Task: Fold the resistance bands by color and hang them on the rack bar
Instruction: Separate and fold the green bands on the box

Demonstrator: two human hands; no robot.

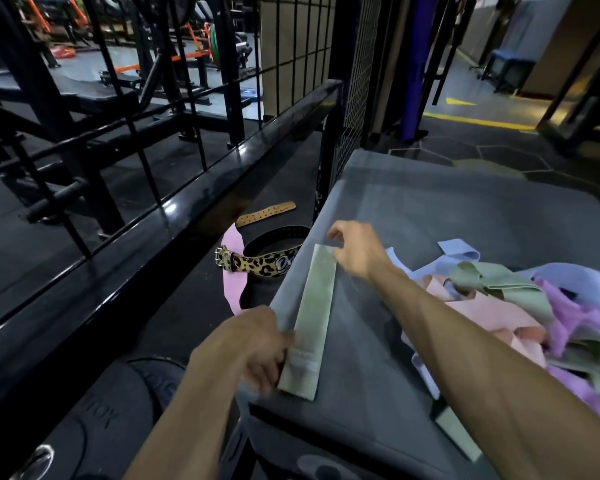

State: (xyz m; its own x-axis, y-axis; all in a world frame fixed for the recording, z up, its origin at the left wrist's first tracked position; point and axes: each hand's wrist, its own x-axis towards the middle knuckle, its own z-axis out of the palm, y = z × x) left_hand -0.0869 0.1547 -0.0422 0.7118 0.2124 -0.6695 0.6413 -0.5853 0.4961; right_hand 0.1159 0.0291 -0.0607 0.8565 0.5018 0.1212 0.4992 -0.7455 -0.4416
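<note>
A pale green resistance band (314, 320) lies flat and stretched out along the left edge of a grey padded box (430, 209). My left hand (257, 344) grips its near end. My right hand (355, 249) pinches its far end. A tangled pile of bands (520, 317) in green, pink, purple and light blue lies on the box to the right. The black rack bar (160, 216) runs diagonally on the left, with a pink band (232, 271) lying on the floor below it.
A leopard-print lifting belt (257, 263) and a tan leather belt (267, 213) lie on the black floor beside the box. A black wire grid fence (291, 46) stands behind the bar. Weight plates (94, 424) lie at lower left.
</note>
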